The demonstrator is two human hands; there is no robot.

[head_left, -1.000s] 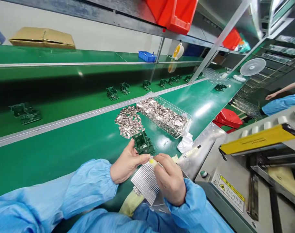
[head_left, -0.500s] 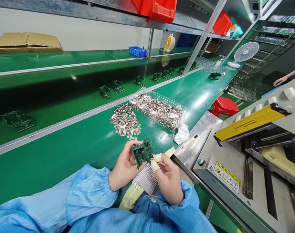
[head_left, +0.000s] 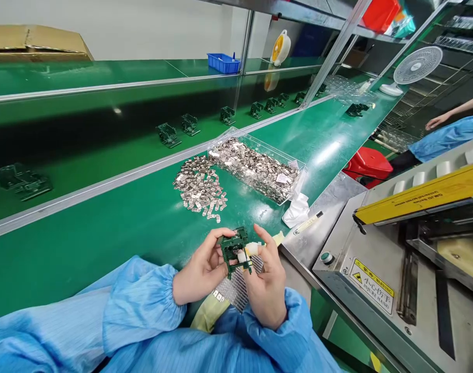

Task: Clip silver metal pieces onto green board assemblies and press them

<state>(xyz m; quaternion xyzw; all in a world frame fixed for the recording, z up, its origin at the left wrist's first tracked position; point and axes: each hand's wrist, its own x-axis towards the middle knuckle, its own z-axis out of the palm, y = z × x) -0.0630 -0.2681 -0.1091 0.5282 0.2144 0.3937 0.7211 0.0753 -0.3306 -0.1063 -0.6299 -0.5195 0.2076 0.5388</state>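
Observation:
A dark green plastic frame (head_left: 233, 248) is gripped at its left side by my left hand (head_left: 203, 269). My right hand (head_left: 268, 277) is at the frame's right side, its thumb and a finger wrapped in white tape against it and the index finger raised. Whether a small part sits between those taped fingertips is hidden. Under the hands lies a ribbed silvery sheet (head_left: 233, 291) on a pale yellow cloth (head_left: 210, 312). Beyond them, small metal pieces (head_left: 200, 186) are heaped on the green table, beside a clear tray (head_left: 300, 178) full of similar pieces.
Several green frames (head_left: 167, 134) stand along the green belt (head_left: 115, 140). At the right is a grey machine (head_left: 337, 267) with a yellow bar (head_left: 423, 194). A white cloth (head_left: 297, 210) and a marker (head_left: 308, 223) lie near the tray. Another person's arm (head_left: 457, 110) shows far right.
The green frame has been turned in my hands and shows a more open side. My right index finger has lifted. The camera view has shifted, and more of the other person's sleeve shows.

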